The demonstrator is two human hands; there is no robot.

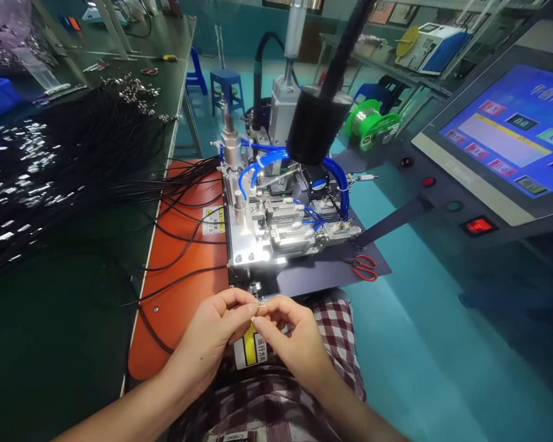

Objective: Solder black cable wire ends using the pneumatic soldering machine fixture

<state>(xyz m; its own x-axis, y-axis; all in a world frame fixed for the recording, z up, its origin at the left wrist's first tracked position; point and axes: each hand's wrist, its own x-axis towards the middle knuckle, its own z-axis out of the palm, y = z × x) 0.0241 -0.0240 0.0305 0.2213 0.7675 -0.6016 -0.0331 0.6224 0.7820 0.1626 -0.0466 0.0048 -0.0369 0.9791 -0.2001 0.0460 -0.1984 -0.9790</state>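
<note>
My left hand and my right hand meet low in the middle of the head view, fingertips almost touching. Each is closed in a pinch. A small silvery piece shows between the fingertips, too small to name. One black cable runs over the orange board and passes out of sight behind my left wrist. Just beyond my hands stands a metal bench machine with blue air tubes. Other black cables lead from it to the left.
A large heap of black cables covers the dark table at left. Red-handled cutters lie on the machine's grey base. A black suction nozzle hangs above. A green wire spool is behind, a touchscreen panel at right.
</note>
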